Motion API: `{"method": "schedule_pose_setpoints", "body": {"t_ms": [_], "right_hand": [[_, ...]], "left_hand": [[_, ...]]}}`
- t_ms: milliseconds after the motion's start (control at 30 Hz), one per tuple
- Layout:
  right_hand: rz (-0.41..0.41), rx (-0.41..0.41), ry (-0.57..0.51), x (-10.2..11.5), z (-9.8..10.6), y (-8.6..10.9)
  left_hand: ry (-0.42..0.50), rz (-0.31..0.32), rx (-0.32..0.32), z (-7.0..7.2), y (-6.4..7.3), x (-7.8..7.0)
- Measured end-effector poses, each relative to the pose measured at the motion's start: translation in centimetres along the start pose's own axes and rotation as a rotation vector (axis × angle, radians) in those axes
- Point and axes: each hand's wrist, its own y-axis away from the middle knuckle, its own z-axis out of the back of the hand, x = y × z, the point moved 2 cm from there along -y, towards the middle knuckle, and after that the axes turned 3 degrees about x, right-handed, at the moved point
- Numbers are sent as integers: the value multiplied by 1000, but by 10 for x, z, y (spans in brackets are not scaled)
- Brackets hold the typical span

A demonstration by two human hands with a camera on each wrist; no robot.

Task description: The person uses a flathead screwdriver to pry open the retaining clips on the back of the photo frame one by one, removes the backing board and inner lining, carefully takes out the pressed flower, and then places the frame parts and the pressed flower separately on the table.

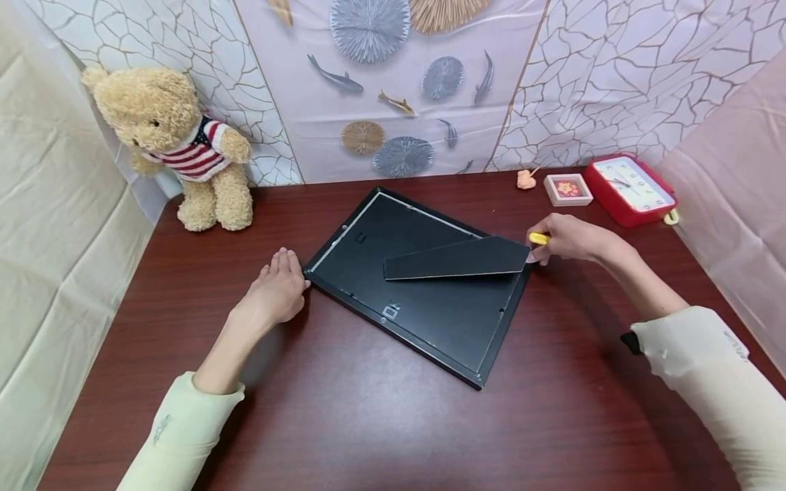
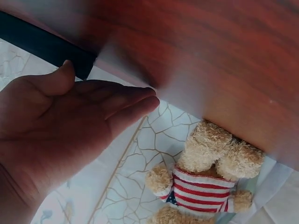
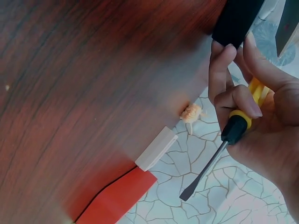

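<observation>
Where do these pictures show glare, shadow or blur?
Head view: whitish glare on the table in front of the picture frame; left wrist view: the left hand shadowed, the table blurred; right wrist view: the screwdriver fairly crisp, table sheen hazy.

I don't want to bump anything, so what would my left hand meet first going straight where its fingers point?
Probably the fish-patterned backdrop behind the table; the line of your left hand seems to pass between the teddy bear and the black picture frame, though depth is unclear.
</observation>
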Motion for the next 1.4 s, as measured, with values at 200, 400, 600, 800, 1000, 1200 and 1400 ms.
{"method": "schedule_pose_setpoints", "body": {"t_ms": [200,400,600,800,1000,1200,1400], "right_hand": [[42,36,31,9,-6,8],[213,128,-5,8,-16,14],[217,203,1,21,-28,22],[117,248,-23,41,-41,30],[125,303,-75,53,-56,36],[130,354,-50,66,-68,42],[136,394,-14,77,-78,48]], "left_hand": [[30,42,-22,-6,-23,11],[7,66,-17,0,-36,1],[4,72,47,3,-47,-13],[22,-7,11,4,-54,-14],[88,-55,34,1,-67,-14],[68,-78,56,7,-66,-23],[60,-78,66,7,-76,-25]]}}
